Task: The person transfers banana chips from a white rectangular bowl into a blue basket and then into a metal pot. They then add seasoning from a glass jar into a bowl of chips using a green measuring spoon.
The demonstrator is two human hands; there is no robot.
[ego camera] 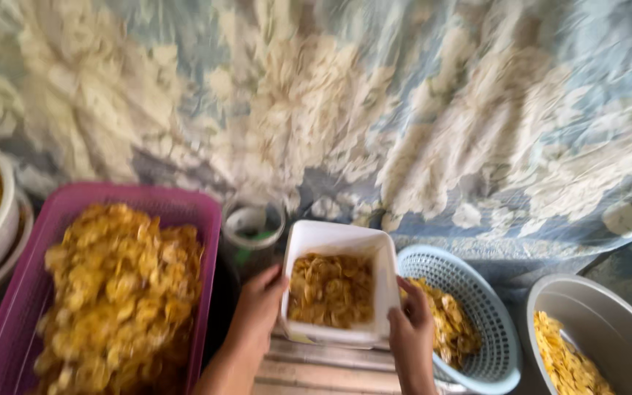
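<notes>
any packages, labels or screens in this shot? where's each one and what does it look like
No screens, signs or printed packages show.
White tub: centre, squarish, holding yellow chips, between left hand and right hand.
Small jar: left of the tub, round, with a green patch that may be a label, too blurred to tell.

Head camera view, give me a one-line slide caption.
Both hands, left hand and right hand, grip a white tub of yellow chips.
</notes>
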